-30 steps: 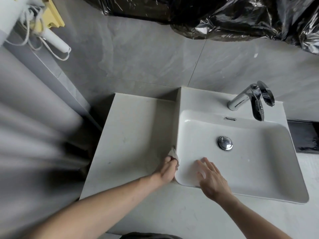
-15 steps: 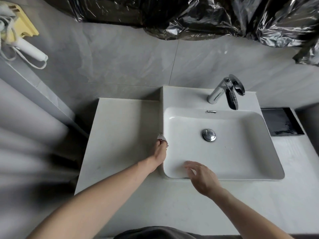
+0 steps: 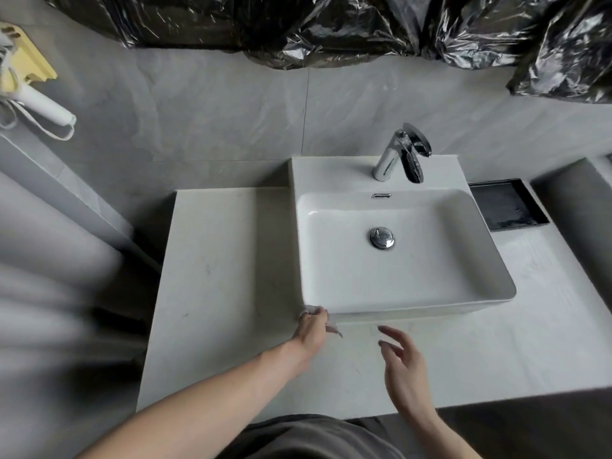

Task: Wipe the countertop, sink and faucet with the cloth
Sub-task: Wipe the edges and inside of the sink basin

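Observation:
A white rectangular sink [image 3: 463, 303] stands on a pale stone countertop [image 3: 215, 260]. A chrome faucet [image 3: 402, 157] rises at the sink's back rim, and a chrome drain plug [image 3: 382, 237] sits in the basin. My left hand [image 3: 311, 329] is shut on a small white cloth [image 3: 331, 326], pressed to the counter at the sink's front left corner. My right hand [image 3: 402, 366] hovers open over the counter in front of the sink, fingers spread, holding nothing.
A black tray [image 3: 506, 207] lies on the counter right of the sink. Black plastic sheeting [image 3: 298, 24] hangs on the grey tiled wall above. A white and yellow tool [image 3: 29, 81] with a cord hangs at the upper left. A blurred grey surface fills the left.
My left hand slid the cloth back along the sink's left side to its front corner. My right hand came off the sink's front rim and now hovers over the counter.

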Available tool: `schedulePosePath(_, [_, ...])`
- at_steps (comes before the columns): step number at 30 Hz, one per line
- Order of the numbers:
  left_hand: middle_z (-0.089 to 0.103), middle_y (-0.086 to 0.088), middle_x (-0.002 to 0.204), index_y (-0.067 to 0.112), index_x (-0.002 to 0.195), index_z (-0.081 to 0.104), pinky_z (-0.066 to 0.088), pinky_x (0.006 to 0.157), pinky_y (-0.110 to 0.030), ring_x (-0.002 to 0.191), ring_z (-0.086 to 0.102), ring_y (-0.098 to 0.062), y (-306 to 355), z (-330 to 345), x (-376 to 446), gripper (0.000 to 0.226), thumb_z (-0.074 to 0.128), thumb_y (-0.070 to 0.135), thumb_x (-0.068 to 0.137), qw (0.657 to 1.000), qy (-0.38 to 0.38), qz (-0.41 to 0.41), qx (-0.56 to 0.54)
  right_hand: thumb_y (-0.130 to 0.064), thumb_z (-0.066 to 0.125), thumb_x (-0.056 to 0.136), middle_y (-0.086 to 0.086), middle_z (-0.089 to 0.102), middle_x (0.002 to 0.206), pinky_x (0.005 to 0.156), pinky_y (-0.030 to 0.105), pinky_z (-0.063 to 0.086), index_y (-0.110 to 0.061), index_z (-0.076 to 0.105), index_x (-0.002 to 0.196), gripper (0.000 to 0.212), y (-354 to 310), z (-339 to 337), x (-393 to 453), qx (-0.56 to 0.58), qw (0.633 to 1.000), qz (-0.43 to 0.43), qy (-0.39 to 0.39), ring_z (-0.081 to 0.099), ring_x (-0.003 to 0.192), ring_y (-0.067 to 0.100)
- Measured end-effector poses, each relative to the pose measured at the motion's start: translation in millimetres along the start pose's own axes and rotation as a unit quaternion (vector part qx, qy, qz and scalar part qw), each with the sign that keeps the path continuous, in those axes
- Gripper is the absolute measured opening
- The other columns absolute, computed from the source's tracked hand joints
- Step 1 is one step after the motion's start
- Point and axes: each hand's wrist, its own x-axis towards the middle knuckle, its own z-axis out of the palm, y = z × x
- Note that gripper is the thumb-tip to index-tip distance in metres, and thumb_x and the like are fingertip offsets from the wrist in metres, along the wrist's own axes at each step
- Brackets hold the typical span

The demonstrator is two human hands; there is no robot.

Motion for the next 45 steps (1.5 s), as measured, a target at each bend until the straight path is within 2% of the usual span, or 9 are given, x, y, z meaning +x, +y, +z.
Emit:
schedulePosePath(6, [0.042, 0.002, 0.076, 0.025, 0.080, 0.047, 0.027, 0.059, -0.027, 0.061, 0.032, -0.015, 27, 12, -17, 0.016, 0.040, 0.033, 0.092, 0.984, -0.121, -0.107, 0.074, -0.003, 0.046, 0.102, 0.005, 0.061, 0.135, 0.099, 0.043, 0.052, -0.023, 0.058, 0.132, 0.038, 36, 6, -9, 0.113, 0.968, 0.210, -0.075, 0.064, 0.113, 0.021])
schedulePosePath(11, [0.057, 0.000, 0.126, 0.031, 0.113, 0.054, 0.038, 0.080, -0.030, 0.085, 0.051, -0.016, 40, 22, -16, 0.044, 0.029, 0.060, 0.091, 0.961, -0.182, -0.133, 0.162, -0.017, 0.045, 0.108, 0.001, 0.053, 0.138, 0.110, 0.043, 0.045, -0.020, 0.046, 0.149, 0.041, 12, 30, 9, 0.238, 0.920, 0.276, -0.141, 0.054, 0.129, 0.026])
schedulePosePath(14, [0.053, 0.006, 0.110, 0.037, 0.099, 0.054, 0.037, 0.090, -0.035, 0.103, 0.047, -0.018, 41, 7, -19, 0.046, 0.027, 0.072, 0.087, 0.949, -0.161, -0.122, 0.242, -0.017, 0.047, 0.104, -0.007, 0.062, 0.136, 0.113, 0.040, 0.037, -0.028, 0.063, 0.127, 0.031, -12, 51, 22, 0.248, 0.917, 0.259, -0.175, 0.051, 0.133, 0.017])
schedulePosePath(18, [0.060, 0.005, 0.129, 0.033, 0.126, 0.056, 0.047, 0.092, -0.036, 0.114, 0.060, -0.020, 42, -24, -16, 0.056, 0.035, 0.068, 0.089, 0.939, -0.160, -0.114, 0.284, -0.004, 0.037, 0.092, -0.006, 0.077, 0.106, 0.101, 0.036, 0.041, -0.023, 0.072, 0.102, 0.041, -33, 62, 34, 0.300, 0.896, 0.261, -0.198, 0.064, 0.103, 0.016])
schedulePosePath(24, [0.073, -0.001, 0.098, 0.014, 0.112, 0.065, 0.053, 0.080, -0.034, 0.097, 0.073, -0.029, 51, -58, -1, 0.046, 0.055, 0.049, 0.084, 0.947, -0.022, -0.072, 0.314, 0.002, 0.036, 0.087, 0.011, 0.074, 0.091, 0.065, 0.028, 0.040, -0.016, 0.062, 0.077, 0.033, -21, 40, 63, 0.403, 0.874, 0.262, -0.074, 0.066, 0.076, 0.021])
schedulePosePath(29, [0.059, -0.010, 0.128, 0.013, 0.118, 0.056, 0.055, 0.089, -0.040, 0.112, 0.061, -0.031, 55, -49, 12, 0.039, 0.061, 0.036, 0.088, 0.963, 0.047, 0.041, 0.263, -0.006, 0.033, 0.100, -0.003, 0.055, 0.051, 0.057, 0.024, 0.042, -0.023, 0.047, 0.067, 0.040, -16, 14, 87, 0.475, 0.830, 0.277, 0.090, 0.053, 0.051, 0.014])
schedulePosePath(35, [0.061, -0.009, 0.118, 0.013, 0.108, 0.051, 0.044, 0.085, -0.031, 0.109, 0.058, -0.028, 38, -32, 14, 0.019, 0.049, 0.012, 0.090, 0.948, 0.082, 0.083, 0.295, 0.013, 0.027, 0.084, 0.007, 0.044, 0.051, 0.043, 0.021, 0.041, -0.020, 0.039, 0.065, 0.040, -43, 86, 58, 0.461, 0.841, 0.281, 0.042, 0.045, 0.044, 0.019])
schedulePosePath(39, [0.063, -0.007, 0.101, 0.015, 0.096, 0.052, 0.045, 0.076, -0.032, 0.094, 0.059, -0.027, 40, -37, 13, 0.007, 0.052, 0.014, 0.089, 0.942, 0.076, 0.092, 0.313, 0.006, 0.028, 0.090, 0.019, 0.050, 0.057, 0.054, 0.028, 0.037, -0.007, 0.043, 0.056, 0.040, -47, 92, 52, 0.411, 0.874, 0.260, -0.011, 0.048, 0.056, 0.028])
schedulePosePath(45, [0.069, -0.008, 0.089, 0.016, 0.093, 0.059, 0.055, 0.078, -0.042, 0.077, 0.063, -0.027, 31, -47, 29, 0.024, 0.055, 0.028, 0.073, 0.953, 0.061, 0.069, 0.289, 0.012, 0.023, 0.090, 0.013, 0.043, 0.047, 0.039, 0.020, 0.034, -0.012, 0.041, 0.067, 0.037, -30, 9, 97, 0.396, 0.885, 0.211, 0.129, 0.043, 0.045, 0.022])
